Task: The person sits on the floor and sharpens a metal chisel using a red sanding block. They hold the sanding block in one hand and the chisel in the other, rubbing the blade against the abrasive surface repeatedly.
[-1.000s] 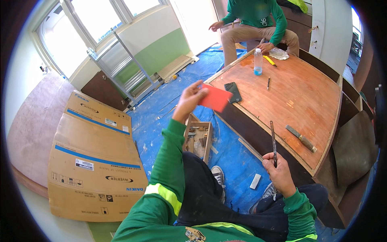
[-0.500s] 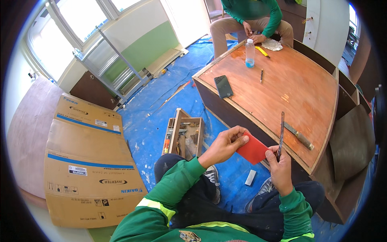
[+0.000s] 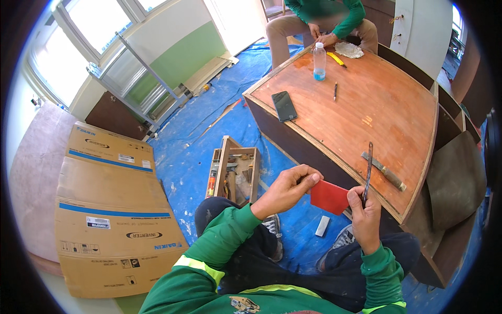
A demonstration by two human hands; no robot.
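Note:
My left hand [image 3: 293, 188] pinches the upper left edge of a red rectangular sheet [image 3: 327, 197]. My right hand [image 3: 366, 220] grips a long, thin dark tool [image 3: 369, 166], upright, with the thumb on the red sheet's right edge. Behind them, a wide wooden panel [image 3: 345, 120] with raised edging tops a dark cabinet body. On it lie a wide blade with a wooden handle [image 3: 388, 175], a phone [image 3: 283, 105] and a pencil [image 3: 335, 91]. A small pale block [image 3: 322, 225] rests on the blue sheet between my feet.
An open tool box [image 3: 253, 175] is left of the cabinet. Flattened cardboard [image 3: 107, 183] leans at left, a ladder [image 3: 133, 89] behind. A person [image 3: 345, 23] sits across the panel, near a bottle [image 3: 319, 65], yellow cutter [image 3: 334, 57] and pale rag [image 3: 349, 49].
My left hand has come down and right with the red sheet, whose right edge my right hand now also holds. The other person's hands have come together at the panel's far edge.

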